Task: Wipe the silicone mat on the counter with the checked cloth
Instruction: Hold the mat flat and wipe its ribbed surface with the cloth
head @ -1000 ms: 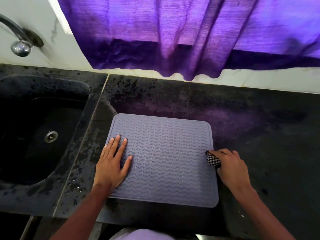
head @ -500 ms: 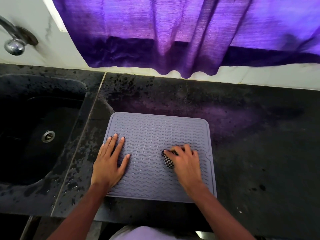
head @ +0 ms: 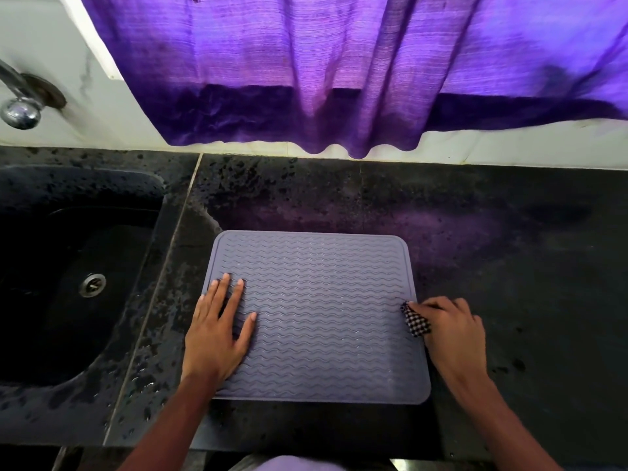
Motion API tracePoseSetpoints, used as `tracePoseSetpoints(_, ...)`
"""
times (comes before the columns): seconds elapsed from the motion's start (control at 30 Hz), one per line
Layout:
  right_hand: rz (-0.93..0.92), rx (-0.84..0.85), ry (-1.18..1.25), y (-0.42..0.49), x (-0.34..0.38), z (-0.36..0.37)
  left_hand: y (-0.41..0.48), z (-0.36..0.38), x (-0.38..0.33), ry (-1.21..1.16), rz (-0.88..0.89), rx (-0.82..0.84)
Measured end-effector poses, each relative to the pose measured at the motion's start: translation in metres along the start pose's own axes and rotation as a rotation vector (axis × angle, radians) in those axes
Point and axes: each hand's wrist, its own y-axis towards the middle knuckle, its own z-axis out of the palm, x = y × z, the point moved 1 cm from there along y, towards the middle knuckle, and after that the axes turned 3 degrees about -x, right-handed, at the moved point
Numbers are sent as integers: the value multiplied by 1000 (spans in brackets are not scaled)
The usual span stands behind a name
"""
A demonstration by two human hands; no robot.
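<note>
A grey silicone mat (head: 326,300) with wavy ridges lies flat on the black counter (head: 509,266). My left hand (head: 217,331) presses flat on the mat's left side, fingers spread. My right hand (head: 448,331) sits at the mat's right edge, closed on a bunched black-and-white checked cloth (head: 416,319). The cloth rests on the mat's right border, and most of it is hidden under my fingers.
A dark sink (head: 68,283) with a metal drain (head: 92,284) lies to the left, with a tap (head: 20,110) above it. A purple curtain (head: 339,73) hangs over the back wall. Water spots cover the counter between the sink and the mat.
My right hand swept the cloth from the mat's right edge to its middle and back to the right edge. The left hand stayed pressed on the mat.
</note>
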Motion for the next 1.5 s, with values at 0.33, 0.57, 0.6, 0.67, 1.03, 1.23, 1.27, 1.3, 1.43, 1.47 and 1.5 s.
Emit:
tracePoseSetpoints(0.33, -357, -75, 113, 7, 116, 25, 1, -4, -1, 14, -1, 28)
tracePoseSetpoints(0.57, -615, 9, -193, 16, 101, 26, 1, -4, 1, 48, 1, 79)
tracePoseSetpoints(0.6, -610, 21, -221, 18, 100, 24, 1, -4, 2, 52, 1, 79)
tracePoseSetpoints(0.67, -577, 36, -250, 22, 95, 23, 1, -5, 2, 49, -1, 78)
tracePoseSetpoints(1.03, -449, 130, -401, 21, 26, -5, 1, -4, 3, 39, -16, 95)
tracePoseSetpoints(1.23, -253, 191, -404, 20, 4, -18, 1, -3, 3, 40, -27, 107)
tracePoseSetpoints(1.27, -185, 176, -339, 21, 5, -17, 1, -3, 2, 39, -28, 109)
tracePoseSetpoints(1.3, -103, 152, -249, 21, 8, -16, 2, -3, 2, 35, -29, 111)
tracePoseSetpoints(1.43, 45, -7, 70, 2, 38, 2, 7, -2, -1, -7, -88, 134)
tracePoseSetpoints(1.47, 11, -37, 127, -4, 52, 8, 7, -1, -3, -9, -102, 139)
tracePoseSetpoints(1.5, -34, -68, 166, -8, 68, 12, 6, 0, -5, -4, -106, 136)
